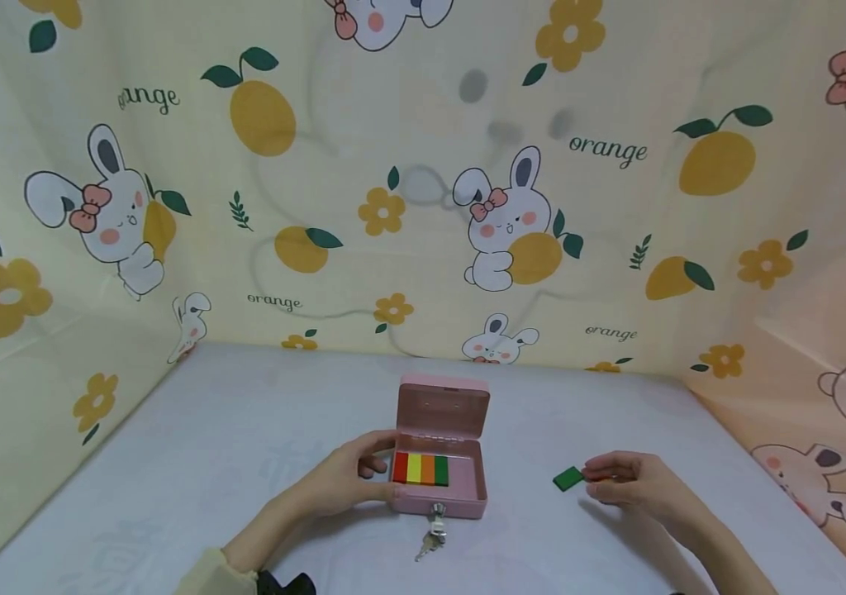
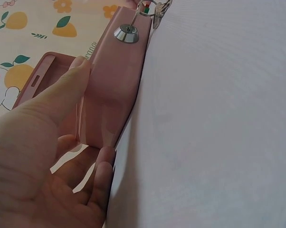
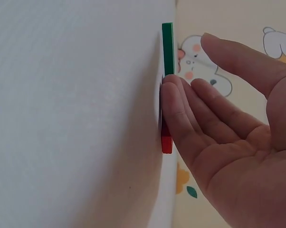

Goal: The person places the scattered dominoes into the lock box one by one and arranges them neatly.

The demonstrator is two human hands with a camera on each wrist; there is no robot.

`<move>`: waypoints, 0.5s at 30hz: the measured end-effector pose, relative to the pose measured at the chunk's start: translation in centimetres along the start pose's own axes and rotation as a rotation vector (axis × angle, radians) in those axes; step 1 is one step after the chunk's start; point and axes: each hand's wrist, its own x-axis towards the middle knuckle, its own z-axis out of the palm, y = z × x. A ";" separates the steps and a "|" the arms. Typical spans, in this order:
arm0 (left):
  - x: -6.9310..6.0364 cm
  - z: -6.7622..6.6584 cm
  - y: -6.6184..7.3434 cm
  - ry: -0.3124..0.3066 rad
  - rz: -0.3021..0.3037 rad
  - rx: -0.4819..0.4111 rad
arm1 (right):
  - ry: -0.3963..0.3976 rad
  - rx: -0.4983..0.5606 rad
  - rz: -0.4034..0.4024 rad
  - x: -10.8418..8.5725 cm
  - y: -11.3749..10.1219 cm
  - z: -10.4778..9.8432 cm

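A small pink metal cash box (image 1: 440, 499) stands on the table with its lid (image 1: 443, 411) raised. Inside lie red (image 1: 400, 468), yellow, orange and green blocks side by side, filling the left part. My left hand (image 1: 352, 475) grips the box's left side, its thumb at the front, as the left wrist view (image 2: 43, 137) also shows. To the right of the box, a flat green block (image 1: 567, 478) lies on the table. Beside it my right hand (image 1: 634, 483) touches a red block (image 3: 166, 144) with its fingertips, the thumb held apart. The fingers hide most of the red block.
Keys (image 1: 431, 541) on a ring hang from the lock (image 2: 127, 33) at the box's front. A white cloth covers the table (image 1: 282, 405). Behind and at both sides rises a printed curtain (image 1: 408, 264) with rabbits and oranges.
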 end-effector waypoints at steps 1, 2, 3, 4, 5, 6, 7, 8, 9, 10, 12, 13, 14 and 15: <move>0.0 -0.1 0.1 0.002 -0.002 -0.001 | -0.005 -0.005 -0.011 0.1 0.0 0.0; 0.0 -0.1 0.1 0.002 -0.002 -0.002 | -0.008 -0.008 -0.019 0.3 0.0 0.1; -0.1 -0.2 0.1 0.000 -0.003 -0.005 | -0.007 -0.015 -0.027 0.4 0.0 0.1; -0.1 -0.2 0.1 -0.003 -0.003 -0.006 | -0.008 -0.018 -0.036 0.6 -0.1 0.2; 0.0 -0.2 0.2 -0.006 -0.001 -0.008 | -0.011 -0.020 -0.047 0.8 -0.1 0.2; 0.0 -0.2 0.2 -0.008 0.000 -0.012 | -0.013 -0.024 -0.060 1.0 -0.2 0.3; 0.0 -0.2 0.2 -0.011 0.001 -0.016 | -0.016 -0.027 -0.071 1.1 -0.3 0.4; 0.0 -0.2 0.1 -0.013 0.002 -0.019 | -0.020 -0.025 -0.076 1.2 -0.4 0.5; 0.0 -0.1 0.1 -0.013 0.000 -0.021 | -0.025 -0.024 -0.088 1.4 -0.4 0.6; 0.0 -0.1 0.1 -0.012 0.000 -0.020 | -0.027 -0.018 -0.095 1.5 -0.5 0.7; 0.0 -0.1 0.1 -0.008 -0.005 -0.022 | -0.024 -0.005 -0.098 1.6 -0.6 1.0; 0.0 -0.1 0.1 -0.007 -0.008 -0.021 | -0.022 0.004 -0.097 1.7 -0.7 1.2; 0.0 -0.1 0.0 -0.007 -0.009 -0.020 | -0.019 0.011 -0.092 1.7 -0.6 1.4; 0.0 -0.1 0.1 -0.006 -0.011 -0.019 | -0.014 0.012 -0.092 1.8 -0.6 1.5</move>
